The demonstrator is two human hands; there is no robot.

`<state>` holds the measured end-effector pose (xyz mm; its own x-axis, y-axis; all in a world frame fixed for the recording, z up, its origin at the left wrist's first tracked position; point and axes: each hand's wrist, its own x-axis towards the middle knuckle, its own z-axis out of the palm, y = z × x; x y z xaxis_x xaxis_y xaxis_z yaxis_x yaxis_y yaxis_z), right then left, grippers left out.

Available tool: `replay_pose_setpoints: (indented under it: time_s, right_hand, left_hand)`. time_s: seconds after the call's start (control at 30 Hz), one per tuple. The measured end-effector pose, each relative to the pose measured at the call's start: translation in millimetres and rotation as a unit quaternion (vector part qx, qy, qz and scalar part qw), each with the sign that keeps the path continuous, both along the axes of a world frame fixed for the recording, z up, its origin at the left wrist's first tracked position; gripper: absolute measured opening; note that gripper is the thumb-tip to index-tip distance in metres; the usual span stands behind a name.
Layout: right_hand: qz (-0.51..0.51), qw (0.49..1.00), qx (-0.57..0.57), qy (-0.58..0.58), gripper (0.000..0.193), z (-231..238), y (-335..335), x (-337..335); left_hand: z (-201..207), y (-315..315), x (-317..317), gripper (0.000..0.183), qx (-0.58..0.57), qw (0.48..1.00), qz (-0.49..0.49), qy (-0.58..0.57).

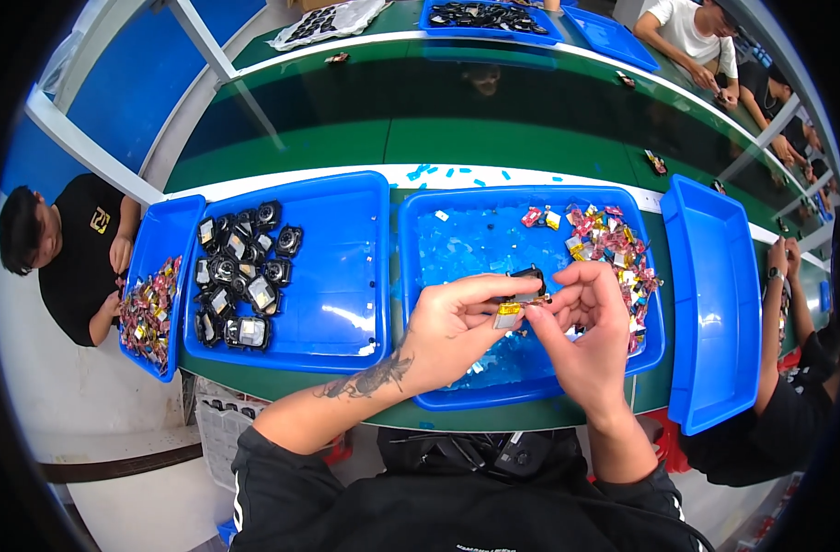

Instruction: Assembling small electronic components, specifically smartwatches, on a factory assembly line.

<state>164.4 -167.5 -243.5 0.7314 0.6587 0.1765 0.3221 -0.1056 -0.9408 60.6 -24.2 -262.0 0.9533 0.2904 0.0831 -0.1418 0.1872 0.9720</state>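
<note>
Battery [507, 316] + blk part [529, 275] in L hand [457, 317] pinch, R hand [589, 340] at R edge, grip unclear

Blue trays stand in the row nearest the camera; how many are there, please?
4: the far-left tray, the tray beside it with black housings, the middle tray and the rightmost tray. Others may hide farther right.

My green-topped workbench [493, 420] carries four blue plastic trays [337, 267] in a row from my left to my right. Along its far side runs a white ledge [291, 180]; small blue film scraps [480, 182] lie loose on it. Beyond, I observe a green conveyor belt [328, 138] bearing small electronic assemblies [656, 163], well apart.
</note>
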Motion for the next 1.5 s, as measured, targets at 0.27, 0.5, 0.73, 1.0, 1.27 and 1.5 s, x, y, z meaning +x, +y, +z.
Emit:
replay_pose_setpoints:
  time_s: [0.27,0.5,0.73,1.0,1.27,1.5]
  right_hand:
    - [0.002,0.999,0.022,0.042,0.039,-1,4,0]
    - [0.029,0.989,0.071,0.124,0.040,-2,12,2]
    - [0.036,0.992,0.056,0.103,0.037,-2,27,-8]
    - [0.119,0.986,-0.110,0.045,0.042,31,95,113]
    - [-0.042,0.959,-0.269,-0.078,0.046,-65,176,238]
    - [-0.093,0.971,-0.182,-0.121,0.030,-34,136,235]
  left_hand:
    - [5,-9,3,0.042,-0.064,0.998,0.024,-0.005]
    - [9,-3,5,0.040,-0.091,0.996,0.008,-0.017]
    - [-2,2,-6,0.041,-0.121,0.990,0.048,-0.054]
    - [32,82,-59,0.034,0.613,0.759,0.209,0.071]
    - [14,117,-150,0.048,0.710,0.520,0.278,0.385]
    - [10,123,-143,0.047,0.599,0.645,0.372,0.293]
